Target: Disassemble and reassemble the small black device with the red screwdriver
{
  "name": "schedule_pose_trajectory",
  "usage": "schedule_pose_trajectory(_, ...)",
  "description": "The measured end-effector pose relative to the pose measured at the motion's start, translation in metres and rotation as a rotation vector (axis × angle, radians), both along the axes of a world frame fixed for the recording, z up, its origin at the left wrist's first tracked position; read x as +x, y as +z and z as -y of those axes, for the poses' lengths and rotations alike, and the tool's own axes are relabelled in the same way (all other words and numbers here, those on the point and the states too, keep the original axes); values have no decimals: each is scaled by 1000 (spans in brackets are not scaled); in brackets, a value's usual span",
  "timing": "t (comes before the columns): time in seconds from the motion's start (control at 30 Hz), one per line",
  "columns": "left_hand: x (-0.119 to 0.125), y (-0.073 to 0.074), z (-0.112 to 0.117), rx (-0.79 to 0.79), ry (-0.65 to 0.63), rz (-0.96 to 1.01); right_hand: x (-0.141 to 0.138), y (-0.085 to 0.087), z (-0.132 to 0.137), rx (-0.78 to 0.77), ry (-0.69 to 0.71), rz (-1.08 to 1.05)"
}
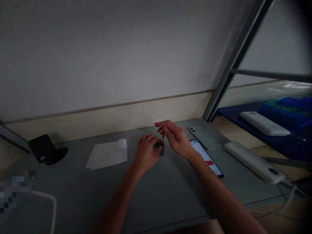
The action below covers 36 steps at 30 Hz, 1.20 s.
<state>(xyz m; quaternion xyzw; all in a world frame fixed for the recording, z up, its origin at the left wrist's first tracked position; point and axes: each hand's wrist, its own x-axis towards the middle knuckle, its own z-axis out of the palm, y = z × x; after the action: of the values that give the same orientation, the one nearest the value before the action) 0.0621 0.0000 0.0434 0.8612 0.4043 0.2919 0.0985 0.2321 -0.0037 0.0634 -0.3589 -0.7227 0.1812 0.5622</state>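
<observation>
My left hand (148, 150) is closed round a small dark flat piece (161, 150) on the grey table, with its thumb and fingers at the edges. A greenish patch shows between the fingers, but most of the piece is hidden. Just above and to the right, my right hand (174, 135) pinches a slim red screwdriver (163, 136). Its shaft points down, and its tip meets the dark piece near my left fingertips; whether a screw is there is too small to tell. Under my right wrist lies a phone with a lit screen (204, 158).
White paper sheets (107, 157) lie to the left with a small white rounded case (121, 143) on them. Farther left stands a black stand (45, 148). On the right are another phone (202, 138), a long white device (254, 162) with cables and a metal frame post (234, 65).
</observation>
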Motion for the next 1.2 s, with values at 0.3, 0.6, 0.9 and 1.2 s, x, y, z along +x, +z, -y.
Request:
schedule_pose_trajectory(0.3, 0, -1, 0, 20, 5, 9, -5, -3, -1, -54, -49, -55)
schedule_pose_trajectory(0.6, -3, 1, 1, -20, -7, 8, -3, -6, -3, -157, -66, -133)
schedule_pose_trajectory(0.9, -4, 5, 1, -25, -20, -20, -1, -6, -4, -44, -58, -75)
schedule_pose_trajectory(1.2, -5, 11, 3, 9, -46, -82, -11, -15, -7, -27, -163, -157)
